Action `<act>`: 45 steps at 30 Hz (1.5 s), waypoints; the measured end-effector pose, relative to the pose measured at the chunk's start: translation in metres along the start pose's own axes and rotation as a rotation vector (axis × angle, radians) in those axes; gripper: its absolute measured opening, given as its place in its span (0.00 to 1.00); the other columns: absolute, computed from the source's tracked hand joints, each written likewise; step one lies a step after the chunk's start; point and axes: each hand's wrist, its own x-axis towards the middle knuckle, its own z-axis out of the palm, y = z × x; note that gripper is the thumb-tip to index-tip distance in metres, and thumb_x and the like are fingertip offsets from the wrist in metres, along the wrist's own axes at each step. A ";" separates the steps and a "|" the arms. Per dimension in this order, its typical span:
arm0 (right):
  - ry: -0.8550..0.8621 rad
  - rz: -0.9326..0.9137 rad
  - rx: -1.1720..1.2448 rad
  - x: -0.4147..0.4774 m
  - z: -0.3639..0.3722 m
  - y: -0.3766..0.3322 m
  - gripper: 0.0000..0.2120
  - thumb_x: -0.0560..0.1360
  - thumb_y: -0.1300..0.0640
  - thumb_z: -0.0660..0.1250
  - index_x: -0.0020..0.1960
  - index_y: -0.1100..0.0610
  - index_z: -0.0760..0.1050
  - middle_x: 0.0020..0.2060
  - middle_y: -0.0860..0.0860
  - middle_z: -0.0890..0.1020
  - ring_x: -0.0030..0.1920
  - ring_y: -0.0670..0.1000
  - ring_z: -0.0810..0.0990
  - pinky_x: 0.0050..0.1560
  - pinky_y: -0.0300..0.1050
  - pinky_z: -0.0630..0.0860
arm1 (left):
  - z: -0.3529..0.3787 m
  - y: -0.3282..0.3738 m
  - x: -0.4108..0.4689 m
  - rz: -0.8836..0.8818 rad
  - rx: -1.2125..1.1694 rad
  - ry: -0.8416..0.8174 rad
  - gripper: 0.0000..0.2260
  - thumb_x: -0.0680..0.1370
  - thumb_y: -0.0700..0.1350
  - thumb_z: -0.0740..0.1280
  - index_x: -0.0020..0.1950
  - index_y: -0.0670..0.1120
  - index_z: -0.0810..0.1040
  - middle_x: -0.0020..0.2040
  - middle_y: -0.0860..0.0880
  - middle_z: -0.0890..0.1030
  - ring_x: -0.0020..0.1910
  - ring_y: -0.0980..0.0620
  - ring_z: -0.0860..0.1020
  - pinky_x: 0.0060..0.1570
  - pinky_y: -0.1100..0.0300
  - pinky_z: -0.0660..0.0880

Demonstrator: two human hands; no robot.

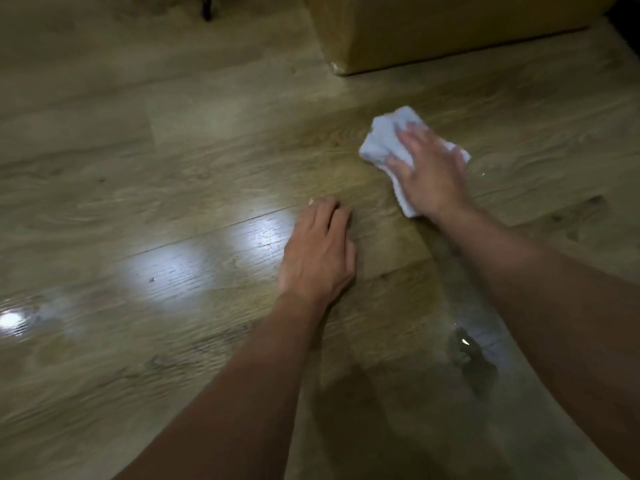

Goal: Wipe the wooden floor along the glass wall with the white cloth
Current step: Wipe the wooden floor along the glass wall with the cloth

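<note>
While the right hand [429, 168] is pressing down on the white cloth [382, 142], its fingers are lying straight and spread across the fabric, palm flat, not curling around any of it. The cloth is sitting bunched on the wooden floor [156, 174] toward the far right part of the visible boards, with crumpled folds sticking out beyond the fingertips and a narrow strip trailing back beside the wrist. It is lying near the front corner of a cardboard box [450, 29], though the two are staying apart with bare planks between them.

The left hand [317, 251] is resting palm down on the floor nearer the person, to the left of the cloth and clear of it. Its fingers are lying close together and gently bent, holding nothing, with the fingertips touching the boards.

Both forearms are reaching in from the near edge of the view. Bright patches of reflected light [194, 268] are shining on the planks left of the left hand. A hazy, glassy band [464, 306] is running along the floor beside the right forearm; whether it is the glass wall is not showing clearly. A thin dark leg [206, 8] is standing at the far left edge of the floor.
</note>
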 end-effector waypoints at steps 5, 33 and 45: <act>0.009 0.101 -0.074 0.037 0.024 -0.051 0.25 0.82 0.46 0.49 0.77 0.50 0.50 0.78 0.49 0.49 0.77 0.55 0.45 0.74 0.61 0.43 | 0.005 0.000 0.000 -0.019 0.069 -0.079 0.19 0.79 0.46 0.56 0.69 0.42 0.70 0.72 0.43 0.68 0.71 0.43 0.66 0.73 0.50 0.61; 0.028 0.282 -0.038 -0.028 0.004 0.015 0.25 0.82 0.44 0.48 0.77 0.46 0.50 0.78 0.46 0.49 0.77 0.53 0.45 0.75 0.58 0.44 | -0.001 0.004 0.003 0.015 0.213 -0.201 0.22 0.82 0.56 0.51 0.75 0.52 0.63 0.77 0.45 0.60 0.76 0.45 0.56 0.76 0.51 0.51; -0.023 0.255 -0.058 -0.087 -0.011 0.067 0.24 0.82 0.45 0.50 0.77 0.45 0.51 0.78 0.45 0.51 0.77 0.50 0.49 0.74 0.56 0.49 | 0.005 0.001 0.002 0.032 0.242 -0.189 0.23 0.82 0.59 0.49 0.74 0.52 0.63 0.76 0.45 0.61 0.76 0.44 0.56 0.76 0.50 0.51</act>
